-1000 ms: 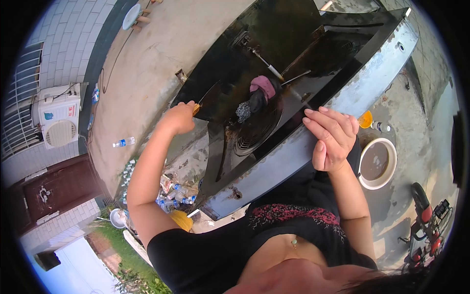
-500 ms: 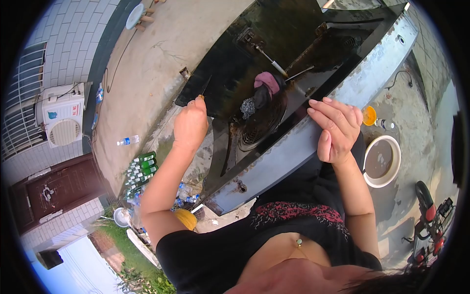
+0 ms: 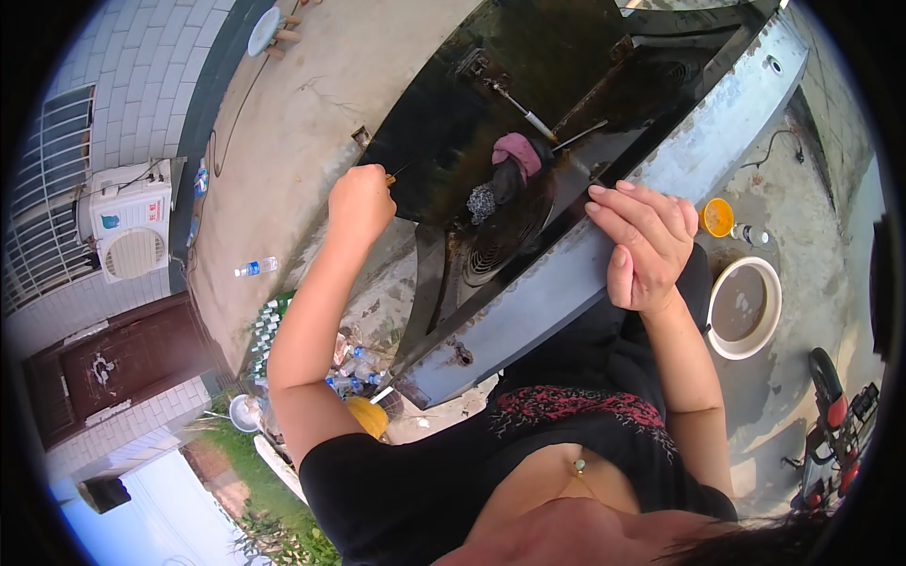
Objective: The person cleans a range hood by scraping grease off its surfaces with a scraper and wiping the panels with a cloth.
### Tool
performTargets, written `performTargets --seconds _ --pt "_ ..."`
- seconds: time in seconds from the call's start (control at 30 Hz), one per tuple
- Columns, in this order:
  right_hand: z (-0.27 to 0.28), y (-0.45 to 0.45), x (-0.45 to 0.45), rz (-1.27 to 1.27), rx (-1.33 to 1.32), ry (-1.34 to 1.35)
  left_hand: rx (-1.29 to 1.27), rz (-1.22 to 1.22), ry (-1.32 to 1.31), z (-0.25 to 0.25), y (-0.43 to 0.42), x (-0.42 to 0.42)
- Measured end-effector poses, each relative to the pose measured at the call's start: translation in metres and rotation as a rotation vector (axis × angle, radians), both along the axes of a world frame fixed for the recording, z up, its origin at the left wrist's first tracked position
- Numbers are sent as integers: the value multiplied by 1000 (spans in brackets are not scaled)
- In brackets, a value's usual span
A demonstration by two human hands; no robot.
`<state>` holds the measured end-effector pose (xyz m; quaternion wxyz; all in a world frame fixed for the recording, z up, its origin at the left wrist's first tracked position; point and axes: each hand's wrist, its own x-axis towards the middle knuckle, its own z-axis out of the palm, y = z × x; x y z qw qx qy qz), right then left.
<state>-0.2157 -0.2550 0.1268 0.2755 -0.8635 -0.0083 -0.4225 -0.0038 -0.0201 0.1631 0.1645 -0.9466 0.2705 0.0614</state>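
Observation:
A large greasy range hood [image 3: 528, 325] spans the view before me, its dark inside and round spiral grilles facing up. My left hand [image 3: 360, 206] is closed around a thin tool with a yellow-brown handle [image 3: 391, 179], at the left edge of the hood's dark panel [image 3: 444, 123]. Its exact kind is unclear. My right hand [image 3: 646, 241] rests its fingertips on the hood's near metal rim, fingers stretched and thumb apart. Inside the hood lie a pink and dark cloth [image 3: 515, 156] and a steel wool scrubber [image 3: 480, 202].
A white bucket of murky water [image 3: 776, 307] stands at the right, beside an orange bowl [image 3: 717, 217] and a small bottle [image 3: 751, 233]. Green bottles [image 3: 267, 325] and plastic bottles [image 3: 354, 368] crowd the left. Farther right is a red and black bike [image 3: 835, 424].
My left hand has shifted slightly left and turned, with the tool's blade now pointing more to the right. My right hand stays on the rim.

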Motion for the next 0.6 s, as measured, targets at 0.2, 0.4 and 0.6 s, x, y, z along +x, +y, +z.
performTargets --seconds 0.2,0.4,0.6 --pt "-3 -2 -1 6 10 -7 -59 -20 36 -20 -6 -15" --pt "-2 -1 -1 4 19 -3 -38 -83 -22 -19 1 -20" --pt "-3 0 -2 10 31 -23 -69 -80 -53 -27 -8 -20"
